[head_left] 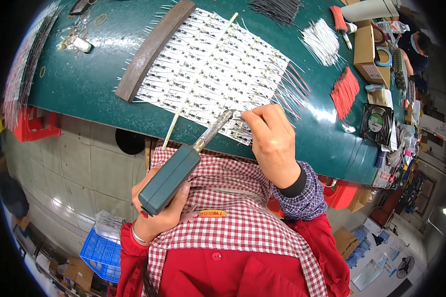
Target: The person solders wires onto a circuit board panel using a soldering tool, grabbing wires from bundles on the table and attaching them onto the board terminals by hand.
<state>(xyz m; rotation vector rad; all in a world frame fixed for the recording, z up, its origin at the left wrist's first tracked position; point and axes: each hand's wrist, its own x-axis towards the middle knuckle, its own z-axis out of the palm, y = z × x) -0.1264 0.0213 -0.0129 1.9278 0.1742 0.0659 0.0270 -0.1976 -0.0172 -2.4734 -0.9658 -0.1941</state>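
My left hand (158, 222) is wrapped round a dark green soldering gun (169, 179), whose metal barrel points up and right to the near right part of a white circuit-board panel (183, 91). Rows of small black parts and thin wires cover the panel. Beside the gun's tip, my right hand (274, 141) has thumb and forefinger pinched together just above the panel; what lies between them is too small to make out. A dark brown bar (148, 59) lies on the panel's left side, and a thin pale stick (199, 79) runs across its middle.
Red wires (295, 91) stick out past the panel's right edge. Bundles of white wires (320, 43), red wires (345, 93) and black wires (277, 10) lie on the green table (94, 89). A fan (376, 123) and a cardboard box (365, 52) stand at the right.
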